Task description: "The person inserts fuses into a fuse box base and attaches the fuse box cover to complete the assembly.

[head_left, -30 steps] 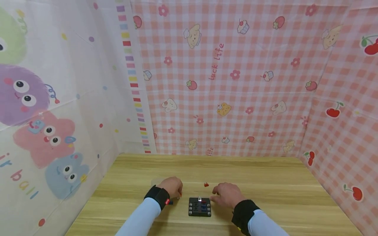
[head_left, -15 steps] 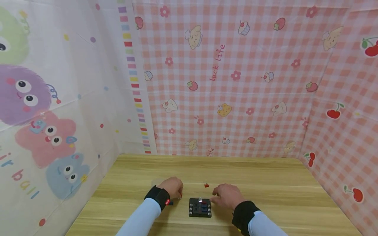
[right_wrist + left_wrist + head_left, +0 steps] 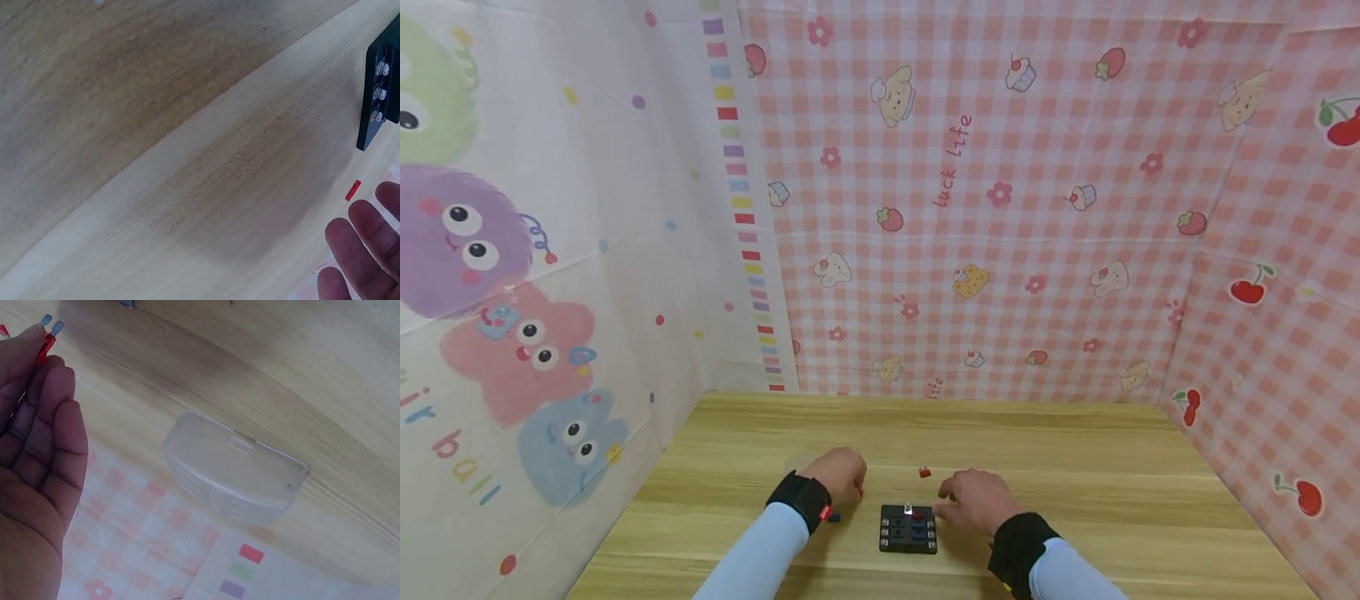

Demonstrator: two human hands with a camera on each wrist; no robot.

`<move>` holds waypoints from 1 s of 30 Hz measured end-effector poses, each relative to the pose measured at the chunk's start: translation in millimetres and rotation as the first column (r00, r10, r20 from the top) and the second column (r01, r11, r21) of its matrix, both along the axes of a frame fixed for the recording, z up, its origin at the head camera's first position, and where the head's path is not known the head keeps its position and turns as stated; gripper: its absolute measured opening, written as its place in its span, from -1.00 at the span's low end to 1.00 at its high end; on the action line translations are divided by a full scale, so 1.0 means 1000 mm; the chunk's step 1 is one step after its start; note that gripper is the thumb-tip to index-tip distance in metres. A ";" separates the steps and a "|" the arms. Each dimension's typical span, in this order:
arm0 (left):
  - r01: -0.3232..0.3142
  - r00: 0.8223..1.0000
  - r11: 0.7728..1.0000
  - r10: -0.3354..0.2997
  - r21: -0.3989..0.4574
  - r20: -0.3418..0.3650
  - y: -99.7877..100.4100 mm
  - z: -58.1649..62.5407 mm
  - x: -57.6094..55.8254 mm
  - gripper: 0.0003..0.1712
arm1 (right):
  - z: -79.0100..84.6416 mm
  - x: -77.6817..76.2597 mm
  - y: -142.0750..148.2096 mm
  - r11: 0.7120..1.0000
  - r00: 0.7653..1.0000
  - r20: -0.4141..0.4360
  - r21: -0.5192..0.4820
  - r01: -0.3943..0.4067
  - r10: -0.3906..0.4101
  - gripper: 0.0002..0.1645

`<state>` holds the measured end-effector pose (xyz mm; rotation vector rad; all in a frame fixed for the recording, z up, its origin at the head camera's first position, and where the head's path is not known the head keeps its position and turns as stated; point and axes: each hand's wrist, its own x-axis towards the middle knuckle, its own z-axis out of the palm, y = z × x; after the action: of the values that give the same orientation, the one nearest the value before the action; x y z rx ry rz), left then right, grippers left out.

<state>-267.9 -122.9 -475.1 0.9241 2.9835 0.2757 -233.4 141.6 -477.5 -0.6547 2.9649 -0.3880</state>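
Note:
My left hand (image 3: 840,475) pinches a red blade fuse (image 3: 46,349) between thumb and fingers, its two metal prongs sticking out in the left wrist view. To its right, a black fuse block (image 3: 897,546) with screw terminals lies flat on the table, with blue and red fuses seated in its right-hand column. At the block's right edge, my right hand (image 3: 981,497) rests with relaxed, slightly bent fingers and no object visible in it. Another red fuse (image 3: 924,472) lies just beyond the block; the right wrist view shows this red piece (image 3: 353,190) near the fingertips.
A dark blue fuse (image 3: 834,517) lies by the left wrist. Behind the left hand sits a clear plastic cover (image 3: 232,465), faint in the head view. Patterned cloth (image 3: 985,233) walls off the back and sides of the wooden table (image 3: 1075,450).
My left hand has shifted very slightly, still pinching the red fuse. The right hand stays beside the block, and the head view has tilted a little.

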 end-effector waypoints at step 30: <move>0.137 0.990 0.991 -0.137 0.006 -0.018 0.010 0.010 -0.008 -0.85 | 0.000 0.001 -0.004 1.000 0.992 0.127 -0.010 -0.002 0.003 -0.39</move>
<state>-276.0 -112.9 -464.8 1.1313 2.9184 0.2776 -232.5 137.5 -477.0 -0.6102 2.8439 -0.4275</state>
